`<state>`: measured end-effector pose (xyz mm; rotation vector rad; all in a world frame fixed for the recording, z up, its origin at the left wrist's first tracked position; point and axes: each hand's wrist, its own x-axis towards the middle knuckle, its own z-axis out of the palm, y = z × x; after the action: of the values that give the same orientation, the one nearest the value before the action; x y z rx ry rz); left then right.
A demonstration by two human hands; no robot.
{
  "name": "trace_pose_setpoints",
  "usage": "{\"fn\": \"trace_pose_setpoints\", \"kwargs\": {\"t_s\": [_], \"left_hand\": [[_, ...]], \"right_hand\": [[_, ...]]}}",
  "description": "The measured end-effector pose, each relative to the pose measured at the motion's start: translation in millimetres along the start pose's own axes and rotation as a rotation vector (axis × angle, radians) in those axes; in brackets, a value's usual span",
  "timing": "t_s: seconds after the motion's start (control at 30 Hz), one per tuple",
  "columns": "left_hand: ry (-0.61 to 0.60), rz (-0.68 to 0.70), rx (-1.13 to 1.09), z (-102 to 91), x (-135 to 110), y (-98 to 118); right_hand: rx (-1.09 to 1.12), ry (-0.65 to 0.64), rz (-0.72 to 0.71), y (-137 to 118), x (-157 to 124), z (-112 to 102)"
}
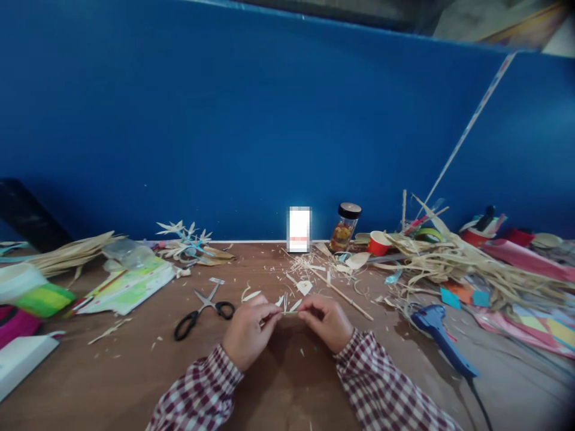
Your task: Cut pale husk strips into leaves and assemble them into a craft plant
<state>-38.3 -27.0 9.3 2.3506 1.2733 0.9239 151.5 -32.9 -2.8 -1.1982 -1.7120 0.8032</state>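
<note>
A thin pale strip (290,312), perhaps husk or straw, stretches level between my two hands above the table. My left hand (248,330) pinches one end between thumb and forefinger. The other end sits in the pinch of my right hand (329,323). Just beyond the fingertips stand or lie several slim white pointed pieces; whether they are joined to the strip I cannot tell. Open black-handled scissors (205,306) lie to the left of my left hand. A pale cut piece (304,287) and many small scraps (302,262) are scattered beyond my hands.
At right lie a blue glue gun (442,338), a heap of dried husk strips (431,263) and a red paper cup (379,243). A lidded jar (345,227) stands by the blue partition (224,120). White leaf-like flowers (191,236) and a painted sheet (130,286) are left.
</note>
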Motion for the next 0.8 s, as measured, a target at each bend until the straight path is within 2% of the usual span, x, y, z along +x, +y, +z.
{"fn": "trace_pose_setpoints", "kwargs": {"t_s": [0.17,0.37,0.43,0.5,0.6,0.63,0.7,0.8], "left_hand": [[-0.010,-0.073,-0.030,4.4,-5,8],[0.020,-0.194,-0.294,13.6,-7,14],[0.003,-0.249,-0.402,15.7,-6,16],[0.002,-0.324,-0.507,17.2,-5,18],[0.046,-0.557,-0.792,18.3,-5,18],[0.048,-0.647,-0.921,18.6,-5,18],[0.016,-0.776,-1.160,19.5,-6,20],[-0.037,-0.803,-1.330,22.7,-8,23]], "right_hand": [[-0.058,0.032,-0.099,-2,-4,0],[-0.053,0.077,-0.044,7,-7,-2],[-0.001,0.109,0.006,11,-6,-1],[0.132,0.159,0.121,15,-5,2],[0.454,0.200,0.297,16,-4,6],[0.543,0.174,0.298,14,-5,7],[0.633,0.058,0.207,7,-8,8],[0.685,-0.134,0.089,-6,-14,9]]}}
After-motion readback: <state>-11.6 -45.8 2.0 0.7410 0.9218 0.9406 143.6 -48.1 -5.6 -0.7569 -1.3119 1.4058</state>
